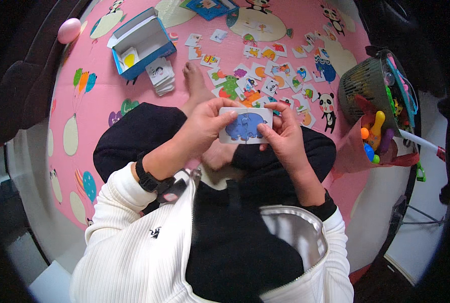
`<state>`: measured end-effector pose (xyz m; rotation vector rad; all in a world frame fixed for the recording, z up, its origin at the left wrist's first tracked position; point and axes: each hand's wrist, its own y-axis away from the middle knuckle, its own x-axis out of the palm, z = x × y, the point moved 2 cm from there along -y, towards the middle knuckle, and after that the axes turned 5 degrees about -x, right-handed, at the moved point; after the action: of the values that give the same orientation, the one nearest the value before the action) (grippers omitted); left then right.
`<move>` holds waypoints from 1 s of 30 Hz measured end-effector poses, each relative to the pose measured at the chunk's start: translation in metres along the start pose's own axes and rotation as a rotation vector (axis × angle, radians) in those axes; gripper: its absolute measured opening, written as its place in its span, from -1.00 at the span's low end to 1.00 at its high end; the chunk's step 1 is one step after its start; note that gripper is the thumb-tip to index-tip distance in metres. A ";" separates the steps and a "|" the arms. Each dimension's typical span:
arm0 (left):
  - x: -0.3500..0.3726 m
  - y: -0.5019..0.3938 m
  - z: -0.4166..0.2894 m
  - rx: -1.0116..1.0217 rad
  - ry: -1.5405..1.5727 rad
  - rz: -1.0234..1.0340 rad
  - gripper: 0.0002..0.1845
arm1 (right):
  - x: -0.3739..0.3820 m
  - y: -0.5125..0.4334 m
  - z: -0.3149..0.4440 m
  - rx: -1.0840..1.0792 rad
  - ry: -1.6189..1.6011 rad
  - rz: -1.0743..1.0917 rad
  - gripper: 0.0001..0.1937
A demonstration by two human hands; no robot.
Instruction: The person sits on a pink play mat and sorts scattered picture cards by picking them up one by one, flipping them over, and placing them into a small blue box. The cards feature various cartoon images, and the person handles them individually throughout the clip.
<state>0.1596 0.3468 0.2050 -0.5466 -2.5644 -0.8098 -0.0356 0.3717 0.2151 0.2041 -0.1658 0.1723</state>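
Between my two hands is a pair of white puzzle cards, fitted edge to edge, that together show a blue animal, seemingly a hippo. My left hand (215, 117) pinches the left card (237, 130), its thumb on the upper left corner. The right card (254, 119) is gripped by my right hand (285, 132), thumb across its face and fingers partly hidden behind. Beyond them, many loose picture cards (272, 86) lie scattered on the pink play mat (130, 89), some overlapping.
A blue cardboard box (149, 58) stands open at the upper left, cards inside. Beside it is a stack of cards (160, 77). On the right, a dark basket (361, 83) and a red bag (355, 149) hold toys. A pink balloon (69, 31) sits far left.
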 end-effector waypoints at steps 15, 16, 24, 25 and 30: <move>-0.014 0.010 0.026 0.076 -0.022 -0.207 -0.72 | 0.025 0.010 -0.014 -0.099 0.252 -0.047 -0.52; -0.016 0.010 0.028 0.099 0.021 -0.216 -0.71 | 0.026 0.010 -0.019 -0.026 0.162 -0.062 -0.55; -0.022 0.009 0.039 0.109 0.268 -0.289 -0.66 | 0.039 0.009 -0.051 0.180 -0.087 -0.022 -0.74; -0.022 0.009 0.041 0.124 0.282 -0.301 -0.66 | 0.040 0.007 -0.052 0.161 -0.087 -0.016 -0.74; -0.034 0.011 0.043 0.024 0.257 -0.244 -0.71 | 0.038 0.000 -0.056 0.183 0.108 -0.002 -0.77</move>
<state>0.1830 0.3725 0.1614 -0.1124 -2.4243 -0.8662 0.0099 0.3893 0.1679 0.3764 -0.0416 0.1958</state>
